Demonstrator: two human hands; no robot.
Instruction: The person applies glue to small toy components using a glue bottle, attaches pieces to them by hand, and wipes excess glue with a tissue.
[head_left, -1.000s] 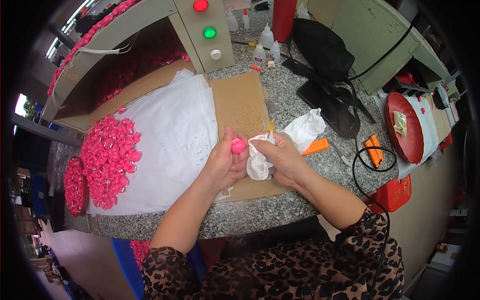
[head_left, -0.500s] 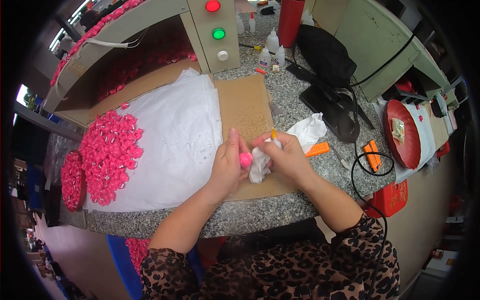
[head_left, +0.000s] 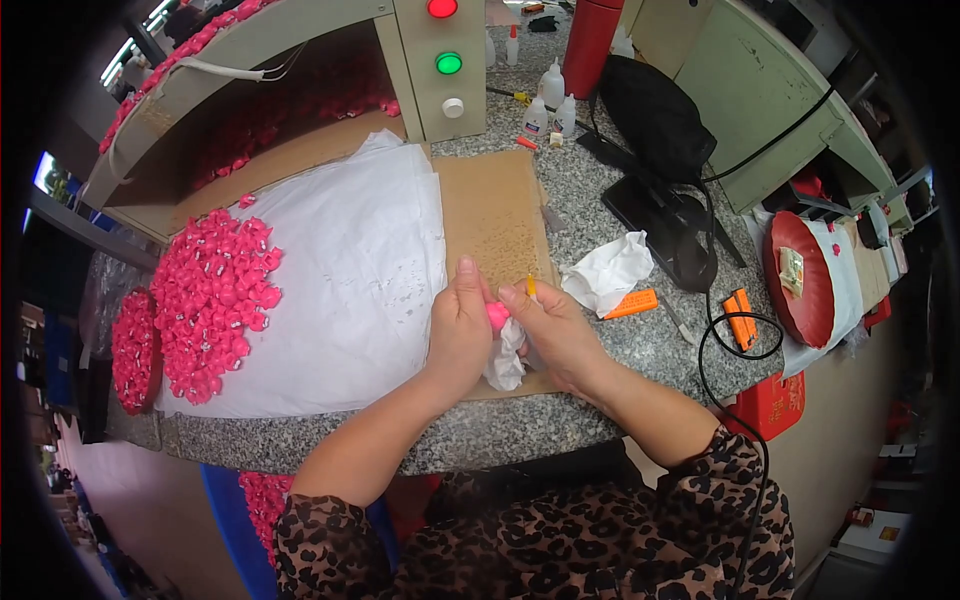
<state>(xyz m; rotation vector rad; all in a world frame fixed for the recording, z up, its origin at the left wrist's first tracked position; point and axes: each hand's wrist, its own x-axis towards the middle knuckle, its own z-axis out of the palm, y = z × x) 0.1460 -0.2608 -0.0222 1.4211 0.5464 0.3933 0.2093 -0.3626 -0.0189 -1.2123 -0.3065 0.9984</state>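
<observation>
Between the fingers of my left hand sits a small shiny pink piece, partly covered by the fingers. My right hand is closed on a crumpled white tissue, which hangs below the pink piece. A thin yellow-orange tip sticks up by the right thumb; the rest of that item is hidden in the hand. Both hands meet over a brown cardboard sheet. To the left, a heap of similar pink pieces with silvery bits lies on white paper.
Right of my hands are another crumpled tissue, orange tools, a black phone-like slab and a looping black cable. Small white bottles stand behind. A beige machine housing rises at the back left; a red dish sits far right.
My right hand has come closer to the left one, its thumb now near the pink piece. The tissue hangs lower, and the yellow-orange tip has shifted left. The view has tilted slightly.
</observation>
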